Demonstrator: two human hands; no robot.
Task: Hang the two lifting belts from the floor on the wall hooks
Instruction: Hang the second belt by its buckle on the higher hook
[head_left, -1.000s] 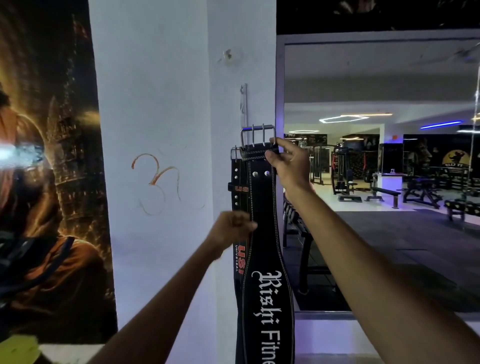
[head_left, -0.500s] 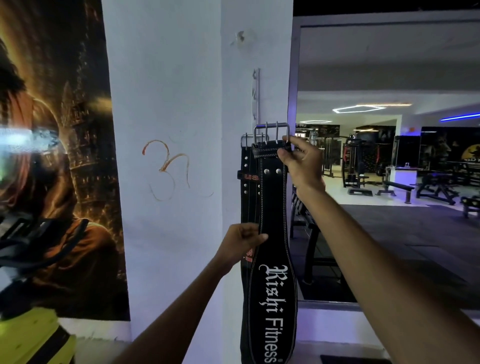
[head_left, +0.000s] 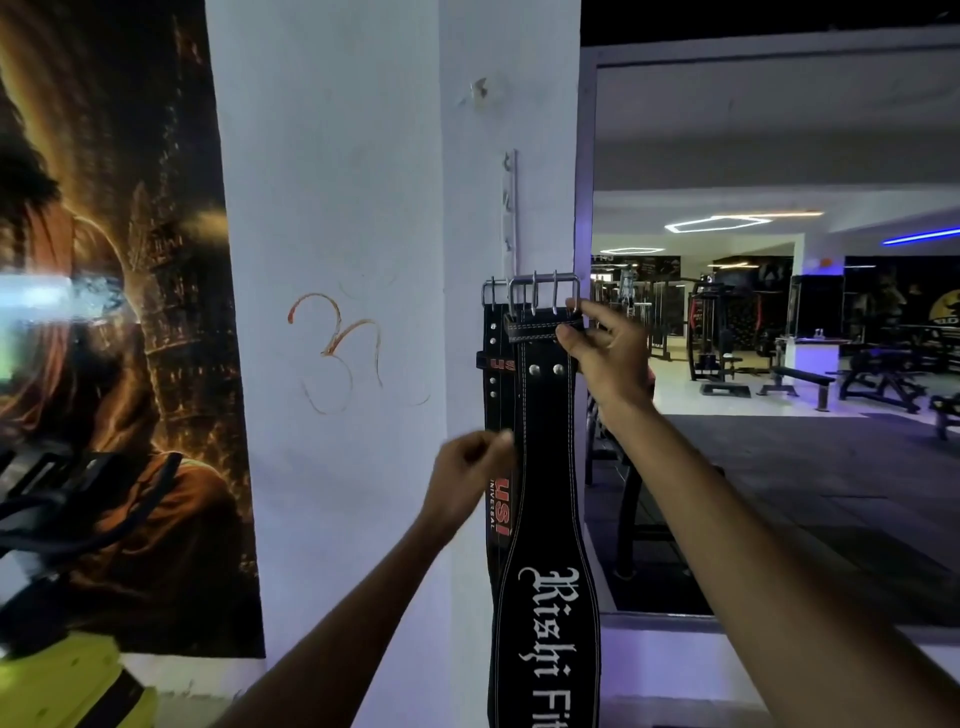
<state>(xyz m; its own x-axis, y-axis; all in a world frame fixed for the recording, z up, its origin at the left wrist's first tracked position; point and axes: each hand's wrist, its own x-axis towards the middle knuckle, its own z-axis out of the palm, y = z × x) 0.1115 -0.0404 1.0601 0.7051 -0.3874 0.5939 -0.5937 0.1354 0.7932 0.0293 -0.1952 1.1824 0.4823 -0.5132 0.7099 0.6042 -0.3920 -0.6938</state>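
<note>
Two black lifting belts hang down the white pillar below a white hook rail (head_left: 510, 208). The front belt (head_left: 545, 519) carries white "Rishi Fitness" lettering and a steel buckle at its top. My right hand (head_left: 602, 353) pinches that belt's top end just under the buckle. The rear belt (head_left: 496, 395), with red "USI" lettering, hangs behind and slightly left, mostly covered by the front one. My left hand (head_left: 467, 478) is closed at the left edge of the belts, at mid height, fingers on the rear belt's edge. Which hook carries each buckle is hidden.
A white pillar (head_left: 363, 260) bears an orange drawn symbol. A dark poster (head_left: 114, 364) covers the wall to the left. A large mirror (head_left: 779, 364) on the right reflects gym benches and machines. A yellow-green object (head_left: 62, 680) sits at lower left.
The view has shifted slightly, so the belts sit a little further right in frame. My left hand has moved up along the belts' left edge. My right hand stays at the buckle end.
</note>
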